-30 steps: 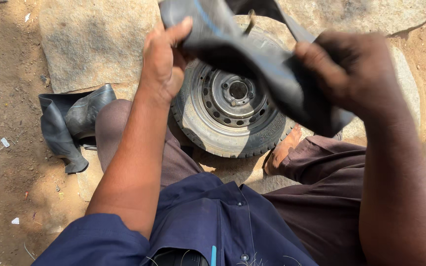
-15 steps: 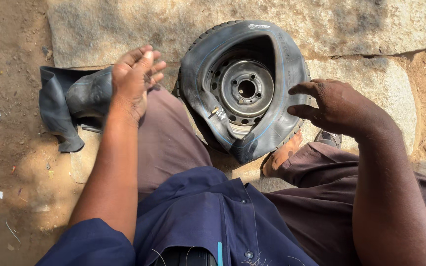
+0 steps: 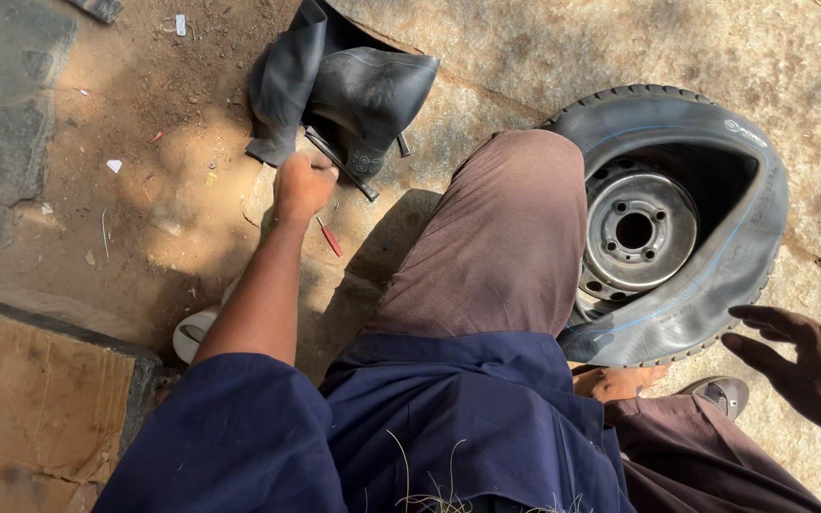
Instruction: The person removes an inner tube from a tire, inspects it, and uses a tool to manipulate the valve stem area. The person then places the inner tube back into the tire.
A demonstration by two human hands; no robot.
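Head view: the left hand (image 3: 302, 186) closes on a dark metal rod (image 3: 341, 164) at the black inner tube's (image 3: 353, 85) edge. The right hand (image 3: 805, 356) hovers open-fingered and empty just beside the tyre (image 3: 715, 285), bare stone beyond.

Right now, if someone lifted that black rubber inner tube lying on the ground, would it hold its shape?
Probably not. The inner tube lies folded and creased on the dirt, so it looks limp and would likely sag. Being thin, deflated rubber, it is probably light for its size. It seems unlikely to roll or break.
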